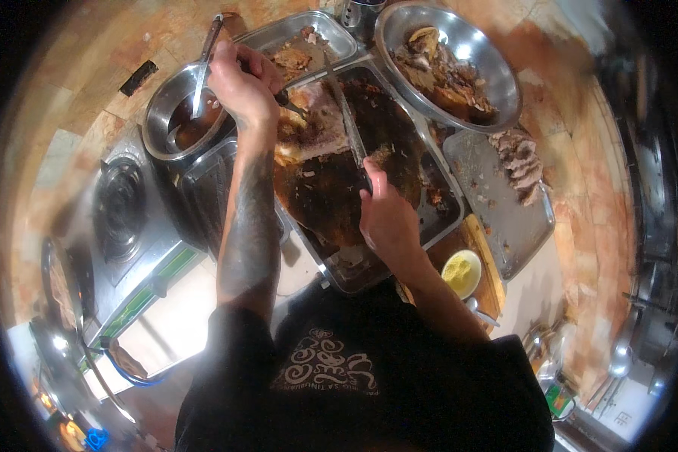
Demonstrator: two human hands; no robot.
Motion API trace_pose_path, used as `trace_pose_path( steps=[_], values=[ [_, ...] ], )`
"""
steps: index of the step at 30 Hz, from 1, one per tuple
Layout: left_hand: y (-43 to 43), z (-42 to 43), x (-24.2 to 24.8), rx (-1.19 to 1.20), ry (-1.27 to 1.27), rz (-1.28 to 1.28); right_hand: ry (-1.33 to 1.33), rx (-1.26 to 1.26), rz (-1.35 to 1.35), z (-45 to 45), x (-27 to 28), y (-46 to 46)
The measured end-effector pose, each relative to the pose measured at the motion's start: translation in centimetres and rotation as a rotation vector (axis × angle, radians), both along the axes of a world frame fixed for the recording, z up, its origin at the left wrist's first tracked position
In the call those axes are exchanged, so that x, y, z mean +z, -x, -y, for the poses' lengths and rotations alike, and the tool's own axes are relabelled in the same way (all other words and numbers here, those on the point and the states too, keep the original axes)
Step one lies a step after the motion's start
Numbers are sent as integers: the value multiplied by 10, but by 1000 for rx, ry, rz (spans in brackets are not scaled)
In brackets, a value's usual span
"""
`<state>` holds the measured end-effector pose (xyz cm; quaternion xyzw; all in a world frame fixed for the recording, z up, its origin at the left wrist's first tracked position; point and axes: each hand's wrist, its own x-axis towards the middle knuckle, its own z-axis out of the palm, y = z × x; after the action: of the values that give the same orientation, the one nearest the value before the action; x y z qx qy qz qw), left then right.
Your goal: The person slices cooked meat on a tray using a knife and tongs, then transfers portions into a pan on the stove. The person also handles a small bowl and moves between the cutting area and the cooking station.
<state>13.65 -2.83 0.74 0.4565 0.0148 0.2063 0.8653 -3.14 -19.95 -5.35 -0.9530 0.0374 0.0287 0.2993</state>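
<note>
My left hand [244,85] grips a fork [291,105], its tines against a large piece of cooked meat [316,133]. In my right hand [389,217] is a long knife [344,110], the blade pointing away from me along the right side of that meat. The meat lies on a dark round board [344,203], which sits in a rectangular metal tray [456,210]. Scraps and juices are scattered over the board. Part of the fork's handle is hidden inside my left fist.
Left stands a metal bowl [152,127] of brown liquid with a ladle [200,85]. Beyond are a tray [344,42] of meat pieces and a large bowl [505,73] of scraps. Sliced meat [520,164] lies on a tray [491,195] at right, near a small bowl of yellow powder [461,274].
</note>
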Motion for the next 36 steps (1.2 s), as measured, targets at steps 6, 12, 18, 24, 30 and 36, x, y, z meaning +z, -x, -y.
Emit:
trace_pose_path(
  steps=[6, 12, 18, 24, 30, 36],
  values=[
    [21, 32, 1, 258, -350, 104, -117, 17, 237, -3, -14, -50],
    [22, 31, -1, 288, -364, 93, -332, 72, 1015, -6, 84, -89],
    [37, 35, 0, 262, -298, 56, -51, -44, -160, -2, 11, -54],
    [40, 38, -9, 288, -361, 196, -253, 15, 959, -2, 99, -71],
    [41, 39, -5, 274, -343, 164, -99, -57, 367, -7, 2, -60],
    [46, 32, -14, 304, -313, 210, -251, -50, 653, 7, 76, -60]
  ],
)
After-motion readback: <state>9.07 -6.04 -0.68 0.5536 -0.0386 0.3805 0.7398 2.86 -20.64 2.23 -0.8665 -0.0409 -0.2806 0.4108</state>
